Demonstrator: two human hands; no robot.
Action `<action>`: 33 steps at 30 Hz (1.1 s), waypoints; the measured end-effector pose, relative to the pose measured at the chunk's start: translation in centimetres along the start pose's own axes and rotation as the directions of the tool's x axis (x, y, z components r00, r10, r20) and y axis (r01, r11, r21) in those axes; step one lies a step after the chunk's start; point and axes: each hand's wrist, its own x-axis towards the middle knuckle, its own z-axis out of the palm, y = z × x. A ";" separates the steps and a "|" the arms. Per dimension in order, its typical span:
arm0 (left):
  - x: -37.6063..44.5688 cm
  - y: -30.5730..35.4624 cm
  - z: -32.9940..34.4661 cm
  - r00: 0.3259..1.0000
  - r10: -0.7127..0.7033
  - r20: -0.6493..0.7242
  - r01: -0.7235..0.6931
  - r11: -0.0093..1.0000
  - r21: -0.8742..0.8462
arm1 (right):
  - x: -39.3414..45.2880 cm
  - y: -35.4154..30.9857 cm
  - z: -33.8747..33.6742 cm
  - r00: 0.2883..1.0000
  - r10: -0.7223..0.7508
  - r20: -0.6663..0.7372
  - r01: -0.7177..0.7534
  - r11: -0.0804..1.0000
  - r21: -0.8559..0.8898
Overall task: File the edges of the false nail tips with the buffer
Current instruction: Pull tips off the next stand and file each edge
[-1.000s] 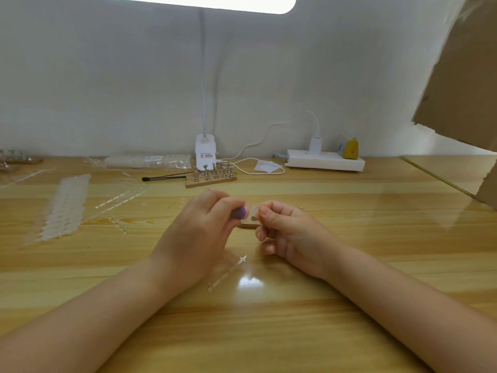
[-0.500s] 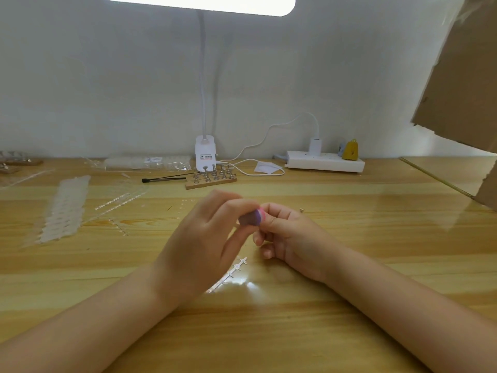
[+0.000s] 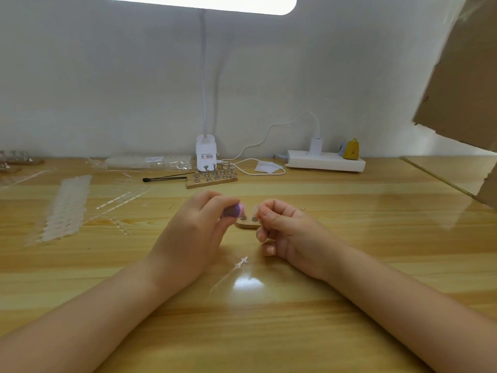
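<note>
My left hand (image 3: 193, 232) grips a small purple and pink buffer (image 3: 234, 211) between thumb and fingers. My right hand (image 3: 285, 230) pinches a clear false nail tip (image 3: 255, 209) at its fingertips, just right of the buffer and a small gap away from it. Behind and below both sits a small wooden stand (image 3: 246, 224) with metal pegs, partly hidden by the hands. A clear plastic sprue strip (image 3: 228, 273) lies on the table near my wrists.
A second wooden stand with pegs (image 3: 212, 179) and a black brush (image 3: 164, 179) lie further back. Rows of clear nail tips (image 3: 67, 205) lie at left. A lamp base (image 3: 205, 154), cable and power strip (image 3: 325, 162) line the wall. Cardboard (image 3: 462, 76) hangs at right.
The buffer and nail tip were pressed together half a second ago; now my hands have drawn apart and a gap shows between them, exposing the small stand behind.
</note>
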 end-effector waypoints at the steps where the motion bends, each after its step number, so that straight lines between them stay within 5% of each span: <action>1: 0.1 0.2 -0.1 0.999 0.028 -0.031 -0.029 0.999 -0.021 | 0.0 0.1 0.1 1.000 -0.006 -0.004 0.006 1.000 -0.012; 4: 0.3 0.9 0.4 0.992 0.123 -0.021 -0.123 0.992 -0.037 | 0.0 0.1 0.1 1.000 -0.010 0.006 0.010 0.999 -0.043; 8: 0.0 0.1 0.5 1.000 0.006 0.014 -0.007 0.999 0.034 | -0.1 -0.1 0.0 1.000 0.001 -0.004 -0.001 1.000 -0.009; 13: 0.3 0.8 0.6 0.994 0.110 -0.014 -0.111 0.992 -0.056 | -0.2 0.0 0.2 1.000 -0.013 0.003 0.013 0.999 -0.046; 18: 0.1 -0.2 0.4 1.000 0.012 0.000 -0.012 1.000 0.025 | -0.1 -0.1 0.1 1.000 -0.003 -0.024 0.003 1.000 0.004; 23: 0.3 1.0 0.6 0.988 0.156 -0.016 -0.157 0.987 -0.031 | -0.2 -0.2 0.2 1.000 0.011 0.007 -0.011 0.999 -0.032; 27: 0.3 -0.1 0.0 0.998 0.053 -0.021 -0.051 0.997 0.064 | -0.2 -0.4 0.2 1.000 0.028 0.013 -0.029 0.999 0.015; 33: 0.3 1.1 0.5 0.979 0.204 0.008 -0.204 0.978 0.047 | -0.3 -0.5 0.1 0.998 0.034 0.047 -0.032 0.999 -0.041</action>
